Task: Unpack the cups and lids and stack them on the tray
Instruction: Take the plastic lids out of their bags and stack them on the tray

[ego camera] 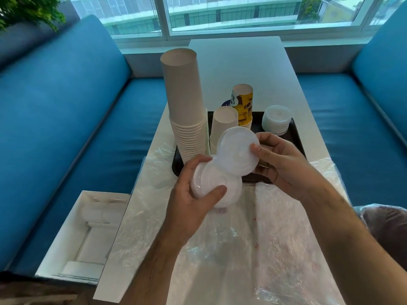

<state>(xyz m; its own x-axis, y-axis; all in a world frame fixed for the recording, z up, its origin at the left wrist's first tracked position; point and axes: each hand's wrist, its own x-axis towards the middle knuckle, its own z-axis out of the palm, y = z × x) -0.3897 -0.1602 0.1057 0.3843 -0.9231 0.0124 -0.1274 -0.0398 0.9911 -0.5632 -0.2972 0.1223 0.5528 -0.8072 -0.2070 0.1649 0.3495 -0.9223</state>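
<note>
On the seat left of the table: a white cardboard box (72, 236) lay open, with white packing pieces inside it.
Table: a long white table (237, 69) ran away from the person between two blue sofas (66, 119), toward a window (231, 12).
Plastic wrap: clear crumpled plastic wrap (220, 249) covered the table's near end and reached up to the tray's near edge.
Tray: a black tray (294, 137) sat across the middle of the table.
Tray, left edge: a tall stack of white paper cups (187, 106) stood upside down, bases up.
Tray, middle: a shorter stack of white cups (224, 122) stood just right of the tall one, and a yellow printed cup stack (243, 102) stood behind it at the far edge.
Tray, far right corner: a low pile of white lids (276, 123) rested there.
Left hand: the left hand (193, 194) gripped a stack of white lids (211, 183) above the plastic wrap, thumb curled over the near side and fingers wrapped round the far side.
Right hand: the right hand (279, 164) pinched a single white lid (237, 150) by its right rim, thumb on top and fingers curled beneath; this lid was tilted above the tray's near edge, and its lower edge overlapped the stack in the left hand.
Near right edge: a dark object in plastic (383, 221) showed past the right forearm; what it was could not be told.
</note>
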